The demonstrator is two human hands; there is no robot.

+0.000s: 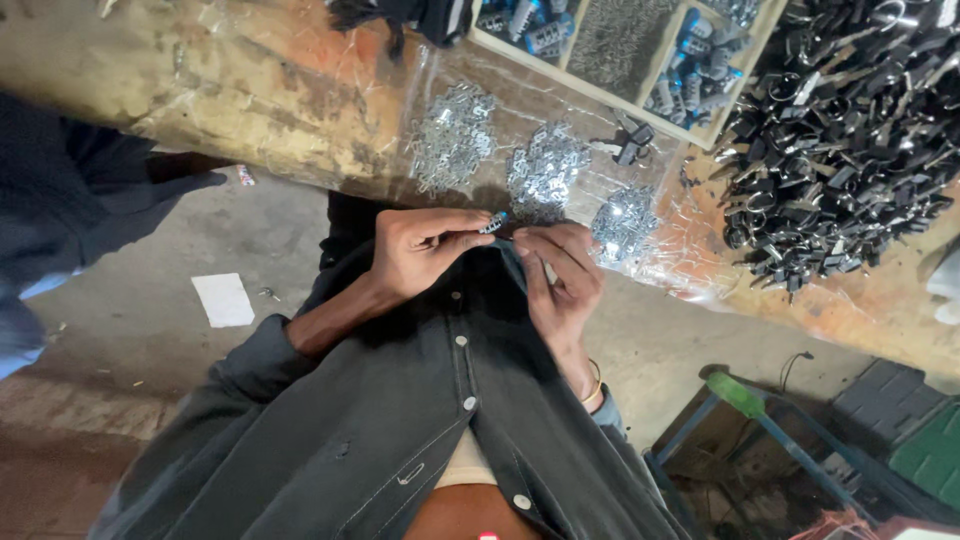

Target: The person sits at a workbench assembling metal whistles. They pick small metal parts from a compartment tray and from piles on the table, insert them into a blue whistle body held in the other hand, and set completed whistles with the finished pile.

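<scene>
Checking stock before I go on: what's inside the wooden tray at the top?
The tray holds blue-and-grey parts in two compartments and dark grey fine bits in the middle one. A black object covers its left end.

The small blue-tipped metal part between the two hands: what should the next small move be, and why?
Probably bring the right hand in to join its piece to the small blue-tipped part pinched in the left hand. Both hands meet at the bench edge, fingertips almost touching, with piles of silver metal pieces just beyond.

small part (493, 223): shiny metal | bench (250, 90): rough worn wood | jacket (400, 420): matt cloth
</scene>
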